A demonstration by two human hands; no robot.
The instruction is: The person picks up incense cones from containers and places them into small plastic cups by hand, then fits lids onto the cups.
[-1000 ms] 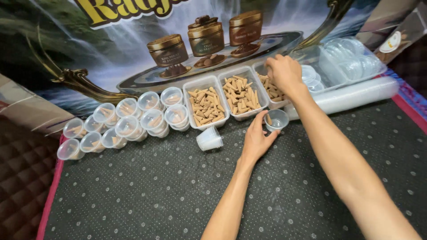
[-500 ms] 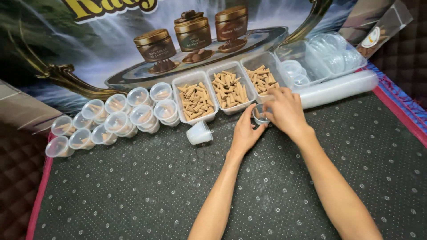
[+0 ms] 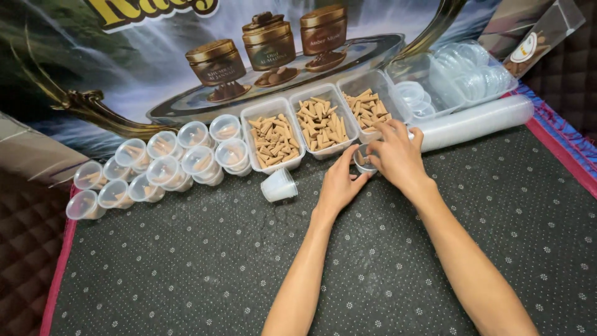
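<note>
Far left, a cluster of filled cups [image 3: 155, 168] crowds the mat's [image 3: 186, 274] back left edge, lids not yet on as far as I can see. Next along, one empty cup [image 3: 278, 185] lies tipped on its side, mouth facing left, just in front of the trays [image 3: 323, 124] of brown cones. Now the action: the left hand [image 3: 339, 183] cups round the near side of a small clear cup [image 3: 363, 160], fingers half curled, thumb and forefinger on its rim. The right hand [image 3: 398, 155] comes over from the right, fingers bent and pinched down at the cup's top; whether it has a cone or a lid in them, I cannot tell. The cup stands upright between both hands, right at the front of the middle trays, both hands touching it. Further right, a long sleeve of stacked cups [image 3: 479, 121] lies along the back edge, with a tub of lids [image 3: 466, 68] behind it. Dark dotted mat, printed banner [image 3: 93, 62] at the back.
</note>
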